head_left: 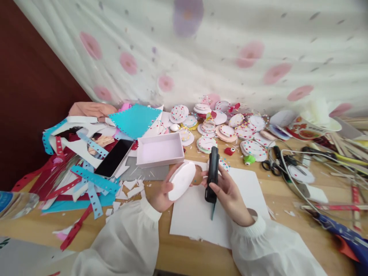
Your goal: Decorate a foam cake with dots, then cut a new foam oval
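Note:
My left hand (164, 193) is closed on a white round paper disc (182, 181), its face tilted up, with the fingers partly hidden behind it. In my right hand (230, 195) is a long black stapler (212, 174), held nearly upright just right of the disc and apart from it. A thin teal tip shows below the stapler. Between the hands sits a small brown round piece (197, 175); whether a finger touches it I cannot tell. Beneath both hands lies a large white paper sheet (195, 222) on the wooden table.
Behind my hands stand a pale pink box (160, 149) and several dotted paper discs (207, 143). On the left are a black phone (114, 158), paper strips (93, 179) and scraps. Scissors (271, 166), a white cable and a paper bowl (310, 128) lie right.

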{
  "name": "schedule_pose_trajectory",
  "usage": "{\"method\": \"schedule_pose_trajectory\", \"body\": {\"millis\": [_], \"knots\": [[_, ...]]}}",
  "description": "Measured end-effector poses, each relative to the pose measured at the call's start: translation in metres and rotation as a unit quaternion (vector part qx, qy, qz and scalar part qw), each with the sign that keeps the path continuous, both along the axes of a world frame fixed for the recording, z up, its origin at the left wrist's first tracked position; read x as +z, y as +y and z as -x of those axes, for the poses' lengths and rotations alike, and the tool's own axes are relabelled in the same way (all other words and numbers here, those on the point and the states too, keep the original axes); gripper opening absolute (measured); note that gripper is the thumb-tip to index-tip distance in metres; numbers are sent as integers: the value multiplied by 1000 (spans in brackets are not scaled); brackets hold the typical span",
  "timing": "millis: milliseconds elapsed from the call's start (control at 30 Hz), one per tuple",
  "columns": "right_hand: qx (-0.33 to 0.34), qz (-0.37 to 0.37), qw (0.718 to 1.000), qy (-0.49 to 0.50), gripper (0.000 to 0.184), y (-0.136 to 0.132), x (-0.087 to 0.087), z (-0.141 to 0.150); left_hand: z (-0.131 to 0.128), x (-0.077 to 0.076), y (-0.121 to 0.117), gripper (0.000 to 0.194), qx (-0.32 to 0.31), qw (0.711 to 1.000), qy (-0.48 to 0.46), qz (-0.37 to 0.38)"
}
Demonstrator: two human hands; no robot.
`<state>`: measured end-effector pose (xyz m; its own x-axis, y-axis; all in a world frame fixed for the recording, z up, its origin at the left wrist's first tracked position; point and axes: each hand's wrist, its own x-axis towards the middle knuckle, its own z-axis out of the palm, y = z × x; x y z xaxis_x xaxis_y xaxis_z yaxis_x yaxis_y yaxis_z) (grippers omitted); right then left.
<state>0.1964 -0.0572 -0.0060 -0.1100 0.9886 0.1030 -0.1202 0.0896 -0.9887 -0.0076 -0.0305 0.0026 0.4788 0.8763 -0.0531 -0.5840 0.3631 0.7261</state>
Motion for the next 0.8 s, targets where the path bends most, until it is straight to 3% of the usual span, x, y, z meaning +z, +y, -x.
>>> {"method": "schedule_pose_trajectory", "body": {"millis": [133,300,433,600,800], "knots": [[-49,-37,998,-23,52,-1,0,1,-2,5,1,82,-4,992,86,-93],[-34,-75,996,-41,47,-6,-1,3,-2,10,2,92,-16,976,154,-153],[-18,-68,996,-55,46,-8,1,4,0,1,0,89,-10,977,164,-140],[1,-44,999,-31,45,-9,6,5,1,-15,-2,85,13,991,120,-64],[-14,0,999,-42,44,-12,6,4,-3,-8,-3,87,4,995,96,-25]]}}
